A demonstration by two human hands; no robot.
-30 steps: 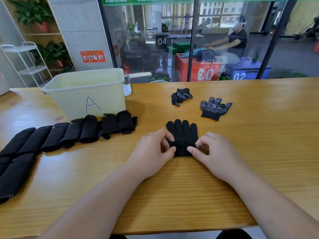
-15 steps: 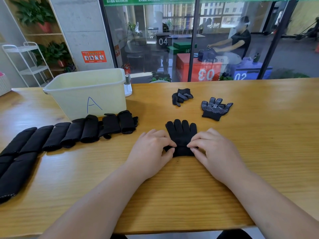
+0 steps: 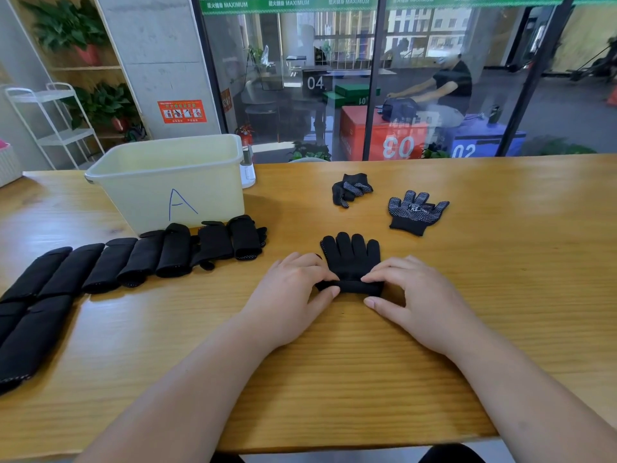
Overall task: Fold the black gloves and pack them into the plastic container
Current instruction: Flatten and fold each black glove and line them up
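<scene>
Wood surface (image 3: 500,312), wide, everything sits on it. Pale bin (image 3: 167,182) marked A, back left, upright; no gloves visible in it from this angle. Folded row (image 3: 150,259) of black gloves runs from the bin's front out to the left edge, none packed yet.

Left hand (image 3: 290,295) and right hand (image 3: 420,302) meet at centre on one glove (image 3: 350,255), flat, its finger ends pointing away, cuff turned up into a short roll at the near edge. Left fingers (image 3: 329,279) pinch the roll's left end, thumb below. Right fingers curl onto the right end, thumb low, just beside it.

Dotted glove (image 3: 415,212) lies flat back right; crumpled glove (image 3: 350,190) behind the work, both apart from it.

Risks, as I judge: the roll is thin and held only at its ends, so the middle may spring open. Uneven push from one hand would skew the fold. Knit may drag on the wood and bunch, leaving a lumpy bundle unlike the row.
</scene>
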